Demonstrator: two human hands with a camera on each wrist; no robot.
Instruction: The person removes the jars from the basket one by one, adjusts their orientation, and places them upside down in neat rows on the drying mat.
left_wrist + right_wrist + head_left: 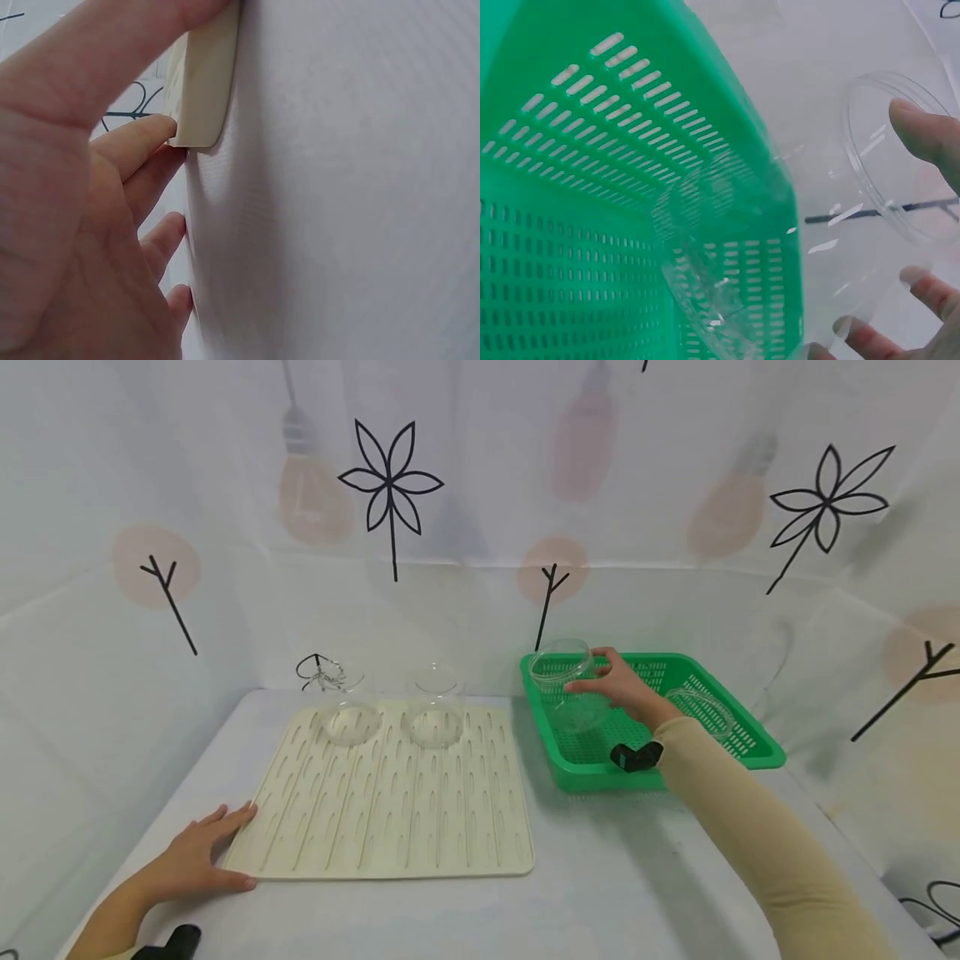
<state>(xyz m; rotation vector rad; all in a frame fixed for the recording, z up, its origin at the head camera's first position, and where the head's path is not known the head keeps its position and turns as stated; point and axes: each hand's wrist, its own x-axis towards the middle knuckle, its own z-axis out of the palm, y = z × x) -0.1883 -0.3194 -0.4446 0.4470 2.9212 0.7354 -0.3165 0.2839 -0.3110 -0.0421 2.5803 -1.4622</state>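
Note:
My right hand grips a clear round jar near its rim, thumb on one side and fingers on the other. The jar is tilted over the left part of a green slotted basket; the right wrist view shows its far end overlapping the basket wall. Another clear round item lies at the basket's right side. At the near left corner of a cream ridged mat, my left hand rests with fingers spread, fingertips against the mat's edge. Two clear jars stand side by side at the mat's back.
A white cloth covers the table. Behind and beside it hangs a pale printed curtain with flower and bulb drawings. The basket stands just right of the mat, close to the back curtain.

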